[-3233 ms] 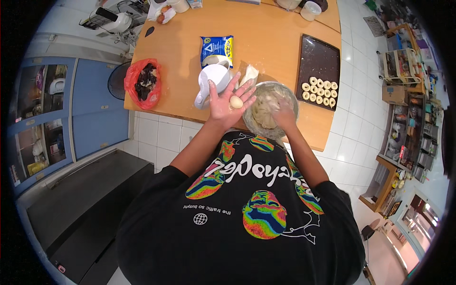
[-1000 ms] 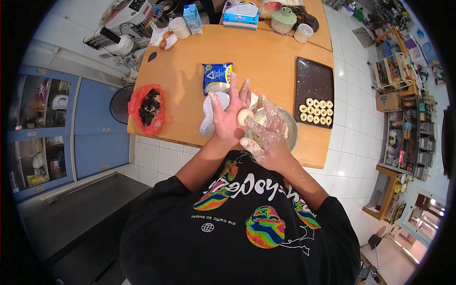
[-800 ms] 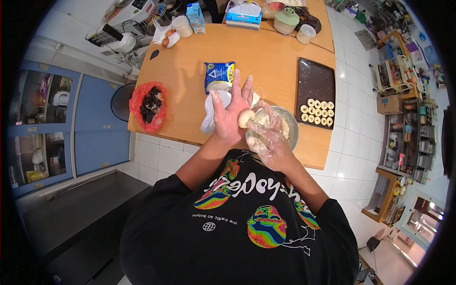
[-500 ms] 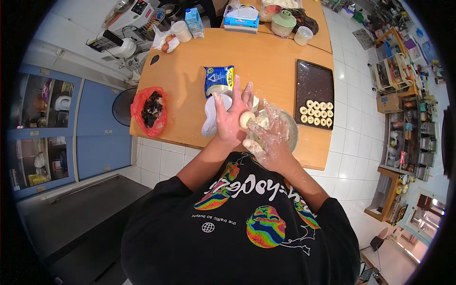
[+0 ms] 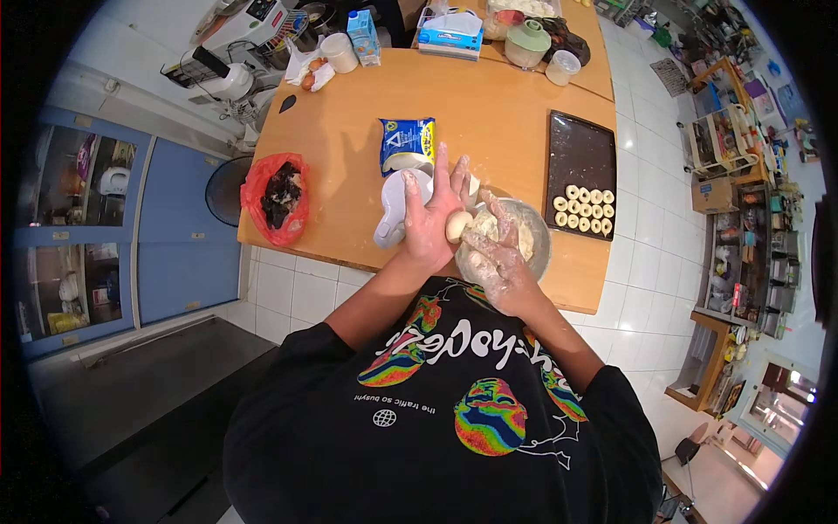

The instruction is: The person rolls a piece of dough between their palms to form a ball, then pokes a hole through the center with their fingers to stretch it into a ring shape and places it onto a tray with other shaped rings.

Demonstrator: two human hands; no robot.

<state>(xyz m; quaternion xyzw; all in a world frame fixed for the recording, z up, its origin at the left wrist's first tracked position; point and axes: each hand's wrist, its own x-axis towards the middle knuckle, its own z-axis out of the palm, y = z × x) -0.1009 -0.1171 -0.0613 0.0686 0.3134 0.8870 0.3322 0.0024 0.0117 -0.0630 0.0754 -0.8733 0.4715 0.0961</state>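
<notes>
A round pale dough ball (image 5: 457, 227) sits against the palm of my left hand (image 5: 428, 229), whose floury fingers are spread and stretched out. My right hand (image 5: 504, 266), thickly dusted with flour, has its fingertips on the ball and presses it to that palm. Under the right hand stands a metal bowl (image 5: 543, 255) with flour and dough in it, partly covered by the hand. Left of the hands lies a white plastic kitchen item (image 5: 392, 214), its kind unclear. Just beyond is a blue and yellow packet (image 5: 407, 142).
A dark baking tray (image 5: 580, 153) at the right holds rows of small dough rings (image 5: 584, 210). On the left table edge sits a red plastic bag (image 5: 297, 231). Toward the back are a tissue pack (image 5: 449, 39), a drink carton (image 5: 364, 39), eggs (image 5: 308, 80) and a lidded green container (image 5: 527, 44).
My right hand has shifted slightly down and its fingers have closed in more on the dough ball. The ball has moved slightly right. The left hand stays spread.
</notes>
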